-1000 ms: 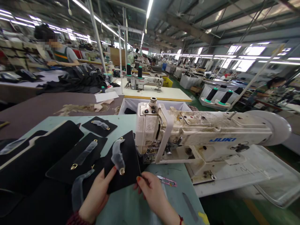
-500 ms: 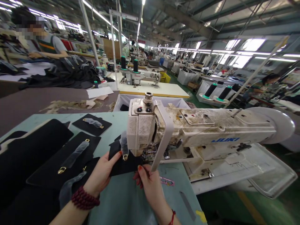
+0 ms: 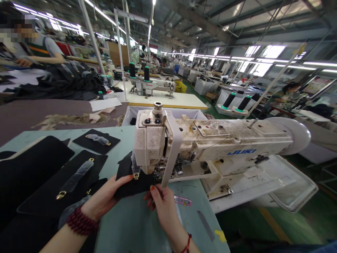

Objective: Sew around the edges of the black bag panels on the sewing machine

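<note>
A black fabric panel (image 3: 129, 188) lies under the needle end of a worn white JUKI sewing machine (image 3: 151, 140). On the panel sits a strap with a gold clasp (image 3: 136, 176), wrapped in clear plastic and partly hidden by the machine head. My left hand (image 3: 106, 196) grips the panel's left side, thumb side on top near the clasp and other fingers out of sight below. At the panel's front right edge, close to the needle area, my right hand (image 3: 161, 202) pinches the fabric between thumb and curled fingers. The needle itself is hidden.
Black panels with plastic-wrapped gold-clasp straps (image 3: 76, 175) lie to the left on the green tabletop (image 3: 126, 228). Pink thread snips (image 3: 183, 200) and a grey metal strip (image 3: 206, 225) rest at right. A co-worker (image 3: 39, 47) stands beyond a dark fabric heap (image 3: 60, 80).
The camera has turned slightly right, so everything sits further left in the picture. Both hands stay on the panel, with only slight shifts of the fingers.
</note>
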A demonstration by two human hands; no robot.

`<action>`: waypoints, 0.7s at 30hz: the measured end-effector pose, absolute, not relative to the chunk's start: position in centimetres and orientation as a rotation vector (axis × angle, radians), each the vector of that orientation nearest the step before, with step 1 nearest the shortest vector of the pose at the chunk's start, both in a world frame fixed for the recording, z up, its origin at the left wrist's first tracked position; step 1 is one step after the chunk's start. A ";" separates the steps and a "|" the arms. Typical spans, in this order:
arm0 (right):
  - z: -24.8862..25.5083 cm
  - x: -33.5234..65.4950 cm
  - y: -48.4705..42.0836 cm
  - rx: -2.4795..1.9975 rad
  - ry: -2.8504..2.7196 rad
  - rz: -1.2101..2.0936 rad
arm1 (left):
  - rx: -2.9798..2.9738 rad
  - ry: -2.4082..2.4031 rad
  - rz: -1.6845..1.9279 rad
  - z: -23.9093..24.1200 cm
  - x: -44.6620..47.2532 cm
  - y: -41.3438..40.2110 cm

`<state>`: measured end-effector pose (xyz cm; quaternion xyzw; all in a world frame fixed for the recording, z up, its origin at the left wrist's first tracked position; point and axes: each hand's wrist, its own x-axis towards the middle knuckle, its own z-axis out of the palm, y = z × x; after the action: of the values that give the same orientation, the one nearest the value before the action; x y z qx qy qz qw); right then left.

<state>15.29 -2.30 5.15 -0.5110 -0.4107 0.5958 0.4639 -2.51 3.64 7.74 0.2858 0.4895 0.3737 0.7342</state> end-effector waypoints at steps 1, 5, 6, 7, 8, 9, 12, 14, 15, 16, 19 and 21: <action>5.2 15.3 -2.3 -1.246 -1.005 1.472 | 0.674 1.071 0.755 7.8 -2.8 3.6; 5.3 15.2 -2.4 -1.228 -0.988 1.485 | 0.879 1.061 0.646 8.0 -3.4 3.9; 5.3 15.2 -2.3 -1.229 -0.975 1.483 | 0.912 1.060 0.647 8.1 -3.4 4.0; 5.4 15.1 -2.3 -1.231 -0.962 1.477 | 0.940 1.057 0.647 8.1 -3.4 4.1; 5.4 15.0 -2.2 -1.231 -0.948 1.469 | 0.960 1.053 0.643 8.1 -3.4 4.3; 5.4 14.9 -2.1 -1.232 -0.932 1.461 | 0.973 1.050 0.641 8.1 -3.4 4.4; 5.4 14.7 -1.9 -1.252 -0.908 1.443 | 0.990 1.039 0.634 8.2 -3.4 4.7; 5.4 14.6 -1.8 -1.275 -0.905 1.436 | 0.999 1.026 0.635 8.1 -3.4 4.9; 5.4 14.5 -1.8 -1.288 -0.904 1.429 | 1.006 1.019 0.636 8.1 -3.4 5.0; 5.5 14.4 -1.7 -1.297 -0.901 1.420 | 1.006 1.018 0.636 8.0 -3.4 5.1; 5.7 14.1 -1.5 -1.331 -0.870 1.378 | 0.979 1.043 0.637 7.8 -3.3 5.4; 5.8 13.9 -1.3 -1.359 -0.842 1.356 | 0.965 1.049 0.642 7.7 -3.3 5.6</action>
<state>13.94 -1.27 5.82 -0.5618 -0.3480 0.5603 0.4993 -3.33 5.65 7.71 0.4347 0.4728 0.2893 0.7098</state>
